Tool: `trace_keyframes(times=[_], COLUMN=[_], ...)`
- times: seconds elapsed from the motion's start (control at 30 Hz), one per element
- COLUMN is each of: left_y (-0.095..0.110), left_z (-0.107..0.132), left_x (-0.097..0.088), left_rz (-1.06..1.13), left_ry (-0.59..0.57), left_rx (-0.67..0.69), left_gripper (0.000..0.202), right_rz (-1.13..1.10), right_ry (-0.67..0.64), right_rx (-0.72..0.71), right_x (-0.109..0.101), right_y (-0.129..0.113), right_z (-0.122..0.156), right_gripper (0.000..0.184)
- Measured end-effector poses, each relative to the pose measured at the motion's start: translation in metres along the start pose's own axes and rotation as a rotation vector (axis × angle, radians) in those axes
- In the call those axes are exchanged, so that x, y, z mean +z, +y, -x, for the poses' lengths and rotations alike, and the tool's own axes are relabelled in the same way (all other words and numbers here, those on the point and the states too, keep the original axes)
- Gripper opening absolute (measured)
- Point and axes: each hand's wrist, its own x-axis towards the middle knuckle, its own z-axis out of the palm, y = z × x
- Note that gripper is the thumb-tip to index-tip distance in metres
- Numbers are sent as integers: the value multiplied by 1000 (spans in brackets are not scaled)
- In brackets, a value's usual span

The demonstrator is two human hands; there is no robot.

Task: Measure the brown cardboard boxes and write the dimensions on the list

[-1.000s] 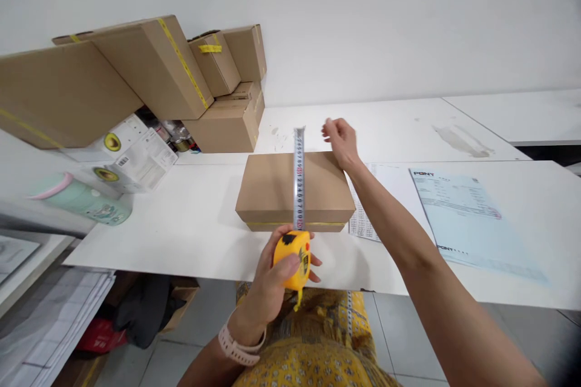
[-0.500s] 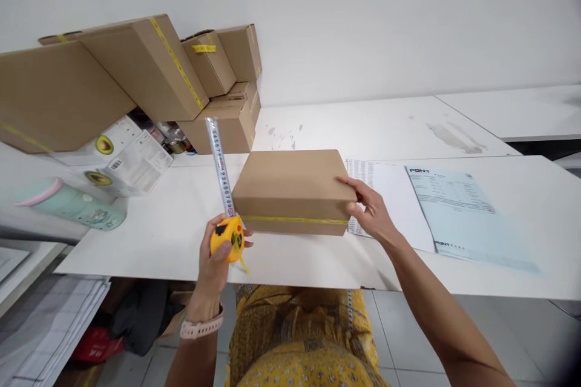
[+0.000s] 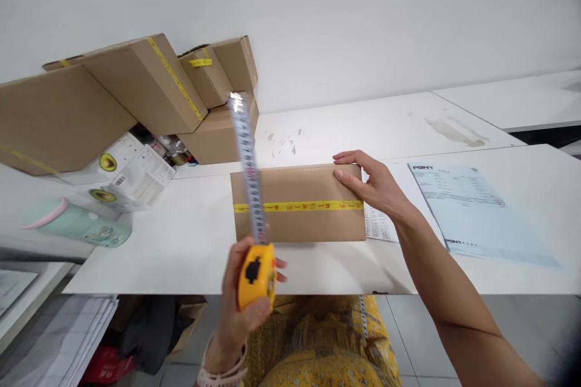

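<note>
Brown boxes (image 3: pixel 149 87) were stacked toward the back left corner of the worktop (image 3: pixel 172 263). White cartons (image 3: pixel 145 178) with avocado pictures stood before them. A green bottle (image 3: pixel 91 227) occupied the left edge. Right of centre, a blue sheet (image 3: pixel 476 211) adjoined a white sheet (image 3: pixel 411 190). A grey stain (image 3: pixel 458 132) marked the surface nearer the back edge.

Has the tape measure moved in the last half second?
Yes. Judged against the white table, the tape measure has gone right and lower in the view; its case now overlaps the table's front edge.
</note>
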Motion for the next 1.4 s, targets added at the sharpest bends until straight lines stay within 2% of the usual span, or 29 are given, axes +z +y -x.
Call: trace_keyframes(times=[0.1,0.23,0.33,0.5,0.63,0.93,1.23,1.4], left_y=[-20,-42,-50,-57,-61,-58,-65,-64], left_z=[20,27,29,34,35,30,26,25], left_x=[16,27,30,30,30,36,25,26], left_rz=[104,177,192,196,216,193,190,201], left_ry=[-146,-155,-164,-184,-204,-265,-293,-298], left_rx=[-223,-345,-352,-364,-369,-370,-369,-378], left_gripper=[63,64,65,61,60,57,59,59], right_rz=[67,170,249,463,598,650,640,650], right_ry=[2,10,-7,-32,-66,-41,-39,-13], right_rx=[-104,-234,-284,-386,-400,-385,-388,-390], right_x=[1,1,3,11,19,26,29,30], right_y=[-3,-7,-13,-21,-20,-14,-8,-7], right_z=[-5,-10,-12,-18,-22,-28,-28,-29], right_gripper=[22,17,21,45,54,50,56,53])
